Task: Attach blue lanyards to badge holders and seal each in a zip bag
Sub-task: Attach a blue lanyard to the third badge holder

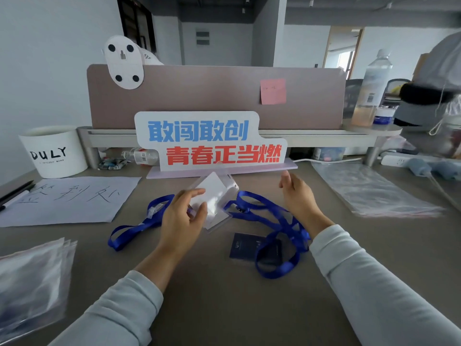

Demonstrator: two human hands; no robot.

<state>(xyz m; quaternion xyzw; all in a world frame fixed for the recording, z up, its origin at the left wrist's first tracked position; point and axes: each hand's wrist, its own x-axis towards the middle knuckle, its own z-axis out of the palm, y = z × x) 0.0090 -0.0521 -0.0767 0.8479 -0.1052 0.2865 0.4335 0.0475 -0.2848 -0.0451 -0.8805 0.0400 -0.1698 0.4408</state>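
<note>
Left hand (pixel 179 218) grip pinches a clear, rectangular plastic badge holder (pixel 230 183), tilted, white card (pixel 212 193) inside; right hand (pixel 298 193) grip spread.

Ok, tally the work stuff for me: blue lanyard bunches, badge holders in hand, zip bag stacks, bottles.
Blue lanyard bunches: 2, left and right; straps in the right tangle cannot be counted.
Clear badge holder in the left hand: 1.
Zip bag stacks: 2, near left and far right.
Bottles: 2, one upright, one lying down.
Total: 7.
</note>
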